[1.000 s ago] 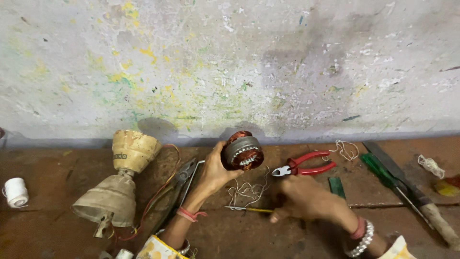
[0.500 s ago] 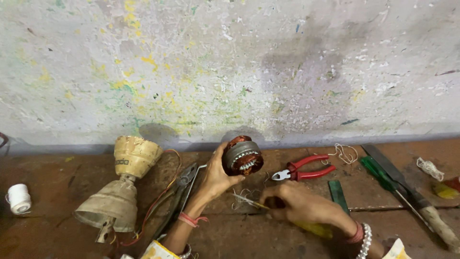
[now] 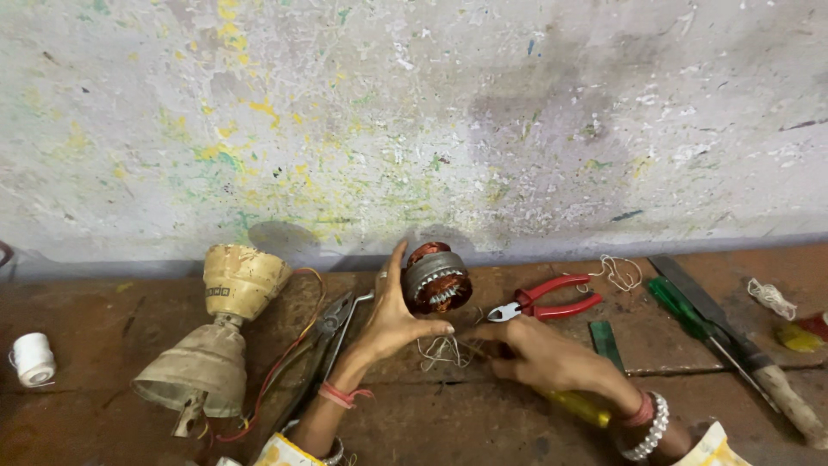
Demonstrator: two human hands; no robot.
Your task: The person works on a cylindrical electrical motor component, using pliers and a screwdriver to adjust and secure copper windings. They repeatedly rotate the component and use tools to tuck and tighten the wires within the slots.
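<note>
My left hand (image 3: 392, 321) holds a round motor stator (image 3: 436, 278) with copper windings, lifted just above the brown floor and tilted toward me. My right hand (image 3: 536, 355) lies low to the right of it, gripping a yellow-handled tool (image 3: 576, 406) whose tip points at thin white strings (image 3: 440, 350) hanging under the stator. Its fingers are curled around the tool. Bangles sit on both wrists.
Red-handled pliers (image 3: 545, 299) lie just right of the stator. A dusty cream fan housing (image 3: 216, 336) with trailing coloured wires lies at left, with metal pliers (image 3: 332, 321) beside it. A white thread spool (image 3: 33, 358) sits far left. Green screwdriver (image 3: 683, 311), chisel (image 3: 750, 352) and string scraps lie at right.
My right hand has slid left, from beside the pliers to under the stator, bringing the yellow-handled tool to the white strings. The stator has stayed raised in my left hand.
</note>
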